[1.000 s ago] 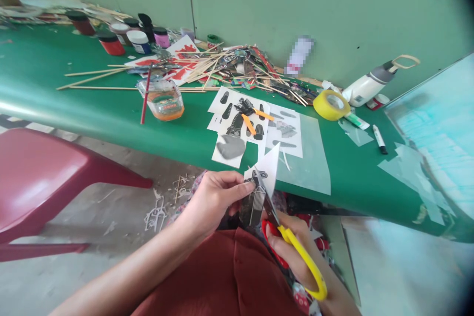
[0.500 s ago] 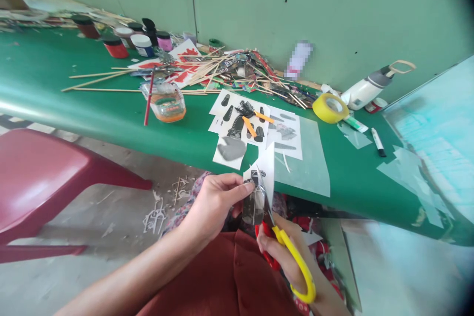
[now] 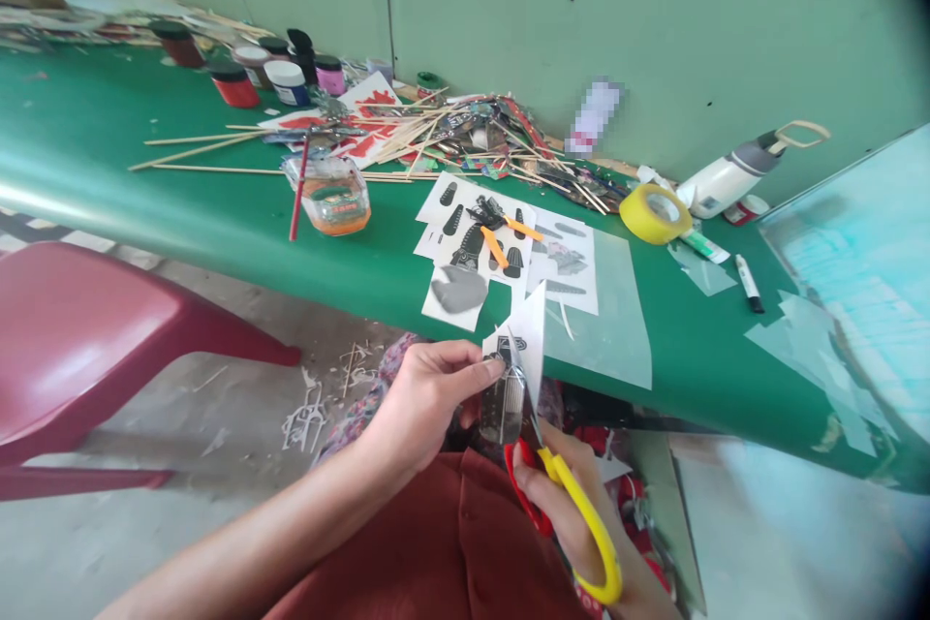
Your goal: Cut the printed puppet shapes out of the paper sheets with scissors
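Between the thumb and fingers of my left hand is a piece of white paper printed with dark patterned shapes. My right hand grips scissors with red and yellow handles, fingers through the loops. The blades point up and away from me and lie at the paper, to the right of a dark printed shape. Just beyond, printed sheets and a grey-shaded paper piece lie on the green table. A black tool with orange handles rests on those sheets.
A clear cup of orange liquid, with a red stick leaning on it, stands left of the sheets. Paint jars, wooden sticks, yellow tape and a white bottle sit farther back. A red chair stands left.
The whole view has shifted a little, so things appear slightly farther right. Both hands keep nearly the same pose on the paper and scissors.
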### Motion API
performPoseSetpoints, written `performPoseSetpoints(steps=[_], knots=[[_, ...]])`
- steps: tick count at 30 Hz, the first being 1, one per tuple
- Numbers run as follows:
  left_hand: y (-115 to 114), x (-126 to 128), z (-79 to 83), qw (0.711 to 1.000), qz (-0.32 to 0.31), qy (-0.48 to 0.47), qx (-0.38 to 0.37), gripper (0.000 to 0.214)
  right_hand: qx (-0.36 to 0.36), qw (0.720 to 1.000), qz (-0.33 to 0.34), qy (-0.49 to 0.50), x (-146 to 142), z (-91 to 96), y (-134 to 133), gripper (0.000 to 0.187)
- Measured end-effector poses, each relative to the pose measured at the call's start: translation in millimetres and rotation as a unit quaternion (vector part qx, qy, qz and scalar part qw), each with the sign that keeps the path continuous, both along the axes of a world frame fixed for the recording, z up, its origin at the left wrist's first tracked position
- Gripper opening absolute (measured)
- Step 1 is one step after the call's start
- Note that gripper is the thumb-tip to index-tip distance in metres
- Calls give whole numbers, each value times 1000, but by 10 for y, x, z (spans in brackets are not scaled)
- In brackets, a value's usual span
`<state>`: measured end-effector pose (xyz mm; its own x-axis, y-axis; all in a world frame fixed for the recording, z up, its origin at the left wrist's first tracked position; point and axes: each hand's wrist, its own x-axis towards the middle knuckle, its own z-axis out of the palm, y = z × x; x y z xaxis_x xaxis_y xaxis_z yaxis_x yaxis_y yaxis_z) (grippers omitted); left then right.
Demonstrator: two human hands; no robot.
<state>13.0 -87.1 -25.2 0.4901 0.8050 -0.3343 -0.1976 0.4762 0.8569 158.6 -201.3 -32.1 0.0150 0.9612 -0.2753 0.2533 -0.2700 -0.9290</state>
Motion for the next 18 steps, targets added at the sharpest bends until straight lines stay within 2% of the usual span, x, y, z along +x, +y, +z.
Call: performPoseSetpoints(steps=[5,8,15,18], knots=[[-21,11,-29,1000,12,-4,-17,29,33,999,-14,-19,14,-167,-41,18],[-37,22,-51,1000,18,-5,-21,29,33,999,-14,-16,4,-202,-42,14],[-86,77,-110,999,38,-26,-17,32,51,998,-37,-20,-33,-120,31,11],[-79,71,-129,999,23,-35,-16,31,51,997,-41,-26,-12,-40,43,10]])
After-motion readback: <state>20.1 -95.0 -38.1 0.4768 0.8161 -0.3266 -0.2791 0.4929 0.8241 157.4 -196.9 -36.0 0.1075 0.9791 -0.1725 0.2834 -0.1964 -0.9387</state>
